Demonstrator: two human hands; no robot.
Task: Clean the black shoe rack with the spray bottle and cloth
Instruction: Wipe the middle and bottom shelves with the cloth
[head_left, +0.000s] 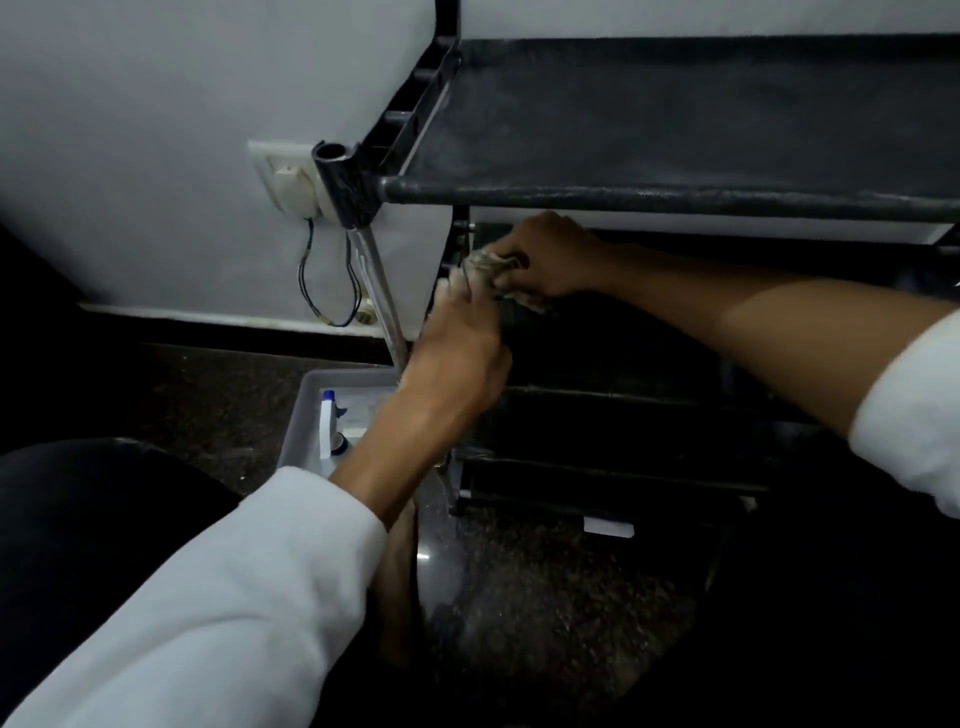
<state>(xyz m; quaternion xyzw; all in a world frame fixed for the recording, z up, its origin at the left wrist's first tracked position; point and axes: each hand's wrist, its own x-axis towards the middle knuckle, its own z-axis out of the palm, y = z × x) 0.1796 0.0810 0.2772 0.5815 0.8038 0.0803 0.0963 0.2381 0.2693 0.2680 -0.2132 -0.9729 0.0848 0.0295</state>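
Observation:
The black shoe rack (675, 130) stands against the white wall, its fabric top shelf filling the upper right. Under that shelf, at the rack's left end, my right hand (550, 260) grips a crumpled greyish cloth (485, 267). My left hand (457, 348) reaches up just below it, its fingertips touching the cloth's lower edge beside the metal corner post (384, 306). The white spray bottle with a blue nozzle (331, 423) lies in a grey tray on the floor to the left. The lower shelves are dark and hard to make out.
The grey tray (306, 410) sits on the dark speckled floor beside the rack's left leg. A wall socket with a plug and dangling wires (291, 182) is left of the rack. A small white scrap (608, 526) lies on the floor under the rack.

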